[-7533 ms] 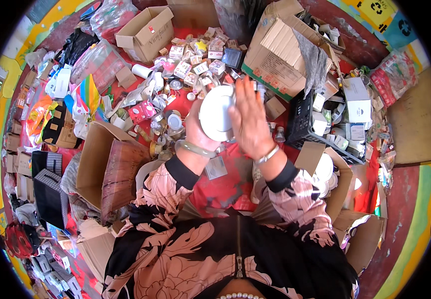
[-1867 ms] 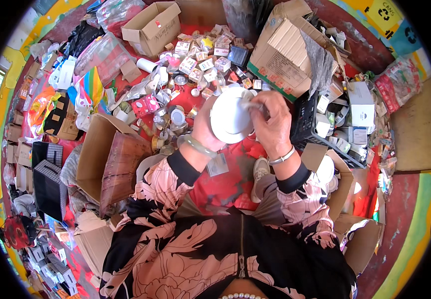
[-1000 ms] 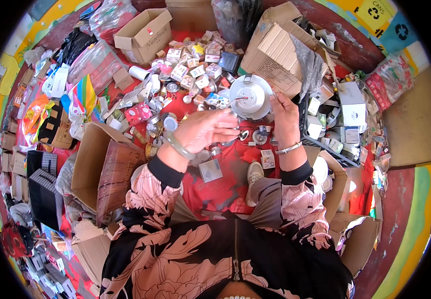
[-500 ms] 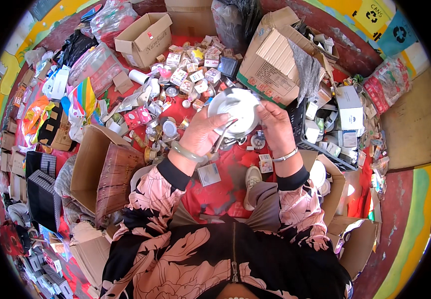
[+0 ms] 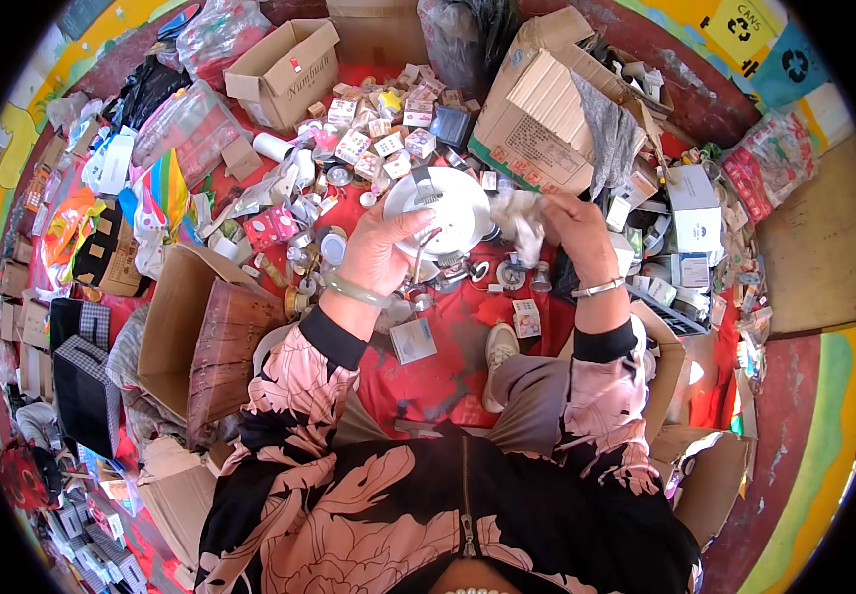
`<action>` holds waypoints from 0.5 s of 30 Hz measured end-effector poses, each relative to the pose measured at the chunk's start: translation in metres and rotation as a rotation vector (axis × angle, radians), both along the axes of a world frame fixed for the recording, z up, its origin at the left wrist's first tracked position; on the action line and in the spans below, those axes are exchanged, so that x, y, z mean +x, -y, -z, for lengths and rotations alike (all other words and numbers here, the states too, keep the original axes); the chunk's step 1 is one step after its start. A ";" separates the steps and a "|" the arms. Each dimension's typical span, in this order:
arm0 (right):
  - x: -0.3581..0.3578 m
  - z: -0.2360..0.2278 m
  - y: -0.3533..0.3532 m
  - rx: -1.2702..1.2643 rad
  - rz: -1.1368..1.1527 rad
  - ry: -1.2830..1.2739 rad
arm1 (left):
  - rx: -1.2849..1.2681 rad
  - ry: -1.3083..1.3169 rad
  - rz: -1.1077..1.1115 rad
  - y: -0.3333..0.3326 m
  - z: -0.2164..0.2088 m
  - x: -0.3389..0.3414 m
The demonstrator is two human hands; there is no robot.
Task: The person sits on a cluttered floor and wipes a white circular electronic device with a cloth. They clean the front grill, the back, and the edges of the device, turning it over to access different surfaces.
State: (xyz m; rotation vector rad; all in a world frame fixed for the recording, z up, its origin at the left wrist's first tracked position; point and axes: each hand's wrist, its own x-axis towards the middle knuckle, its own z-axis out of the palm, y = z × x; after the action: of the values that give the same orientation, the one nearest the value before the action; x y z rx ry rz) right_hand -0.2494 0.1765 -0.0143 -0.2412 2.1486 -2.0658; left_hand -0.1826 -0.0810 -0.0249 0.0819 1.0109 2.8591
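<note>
My left hand [image 5: 377,255] is closed on the near-left rim of a round white disc [image 5: 456,212], which looks like a ceiling downlight. Its thumb lies across the face. A dark strip like a metal clip shows at the disc's far edge, and a thin brownish piece like a wire hangs beside the thumb. To the right, my right hand [image 5: 586,241] pinches a crumpled whitish, see-through plastic wrapper [image 5: 524,223], slightly blurred and apart from the disc. Beneath both hands lie loose round fittings and a small white box [image 5: 413,341].
Small printed boxes [image 5: 388,146] are heaped ahead on the red floor covering. Open cartons stand at the left [image 5: 183,327], far left [image 5: 285,74] and far right [image 5: 537,119]. A black crate [image 5: 680,322] full of boxes sits at the right. My shoe [image 5: 499,361] is below.
My right hand has left the disc and moved right, drawing the plastic wrapper away with it. My left hand has shifted slightly left, still holding the disc.
</note>
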 end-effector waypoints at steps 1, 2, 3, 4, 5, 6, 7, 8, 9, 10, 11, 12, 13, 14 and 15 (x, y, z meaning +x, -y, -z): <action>-0.004 0.008 -0.003 0.110 0.092 -0.008 | -0.006 -0.008 -0.002 0.000 -0.001 -0.001; 0.000 0.001 0.002 0.065 0.114 -0.156 | -0.008 -0.006 -0.004 0.000 -0.002 0.000; -0.001 -0.002 0.003 0.133 0.220 -0.178 | -0.016 0.006 0.009 0.001 0.000 0.000; -0.003 -0.003 0.003 0.201 0.326 -0.201 | -0.024 0.018 0.023 0.002 0.004 0.000; -0.003 -0.005 0.004 0.270 0.439 -0.226 | -0.032 0.026 0.043 0.002 0.004 -0.001; -0.002 -0.008 0.007 0.042 0.435 -0.104 | -0.037 0.037 0.052 0.002 0.003 -0.001; 0.001 -0.009 0.013 -0.055 0.396 -0.123 | -0.041 0.047 0.061 0.001 0.002 0.001; 0.008 -0.015 0.024 -0.153 0.356 -0.141 | -0.046 0.058 0.070 -0.002 0.001 0.004; 0.014 -0.020 0.033 -0.244 0.321 -0.160 | -0.087 0.062 0.080 -0.004 0.001 0.004; 0.020 -0.023 0.040 -0.334 0.235 -0.120 | -0.129 0.066 0.090 -0.007 0.001 0.003; 0.028 -0.030 0.048 -0.293 0.152 -0.098 | -0.173 0.069 0.094 -0.008 0.000 0.004; 0.033 -0.031 0.051 -0.242 0.035 -0.059 | -0.184 0.083 0.098 -0.010 0.000 0.005; 0.036 -0.030 0.052 -0.190 -0.083 -0.019 | -0.192 0.081 0.102 -0.011 0.000 0.006; 0.037 -0.026 0.055 -0.127 -0.076 -0.086 | -0.201 0.078 0.109 -0.012 0.000 0.006; 0.038 -0.017 0.057 -0.064 -0.069 -0.152 | -0.211 0.075 0.116 -0.013 -0.001 0.007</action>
State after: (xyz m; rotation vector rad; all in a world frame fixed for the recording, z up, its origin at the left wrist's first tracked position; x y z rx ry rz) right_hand -0.2116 0.1192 0.0032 -0.4885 2.1254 -2.1426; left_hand -0.1757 -0.0681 -0.0243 0.0151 1.2406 2.6150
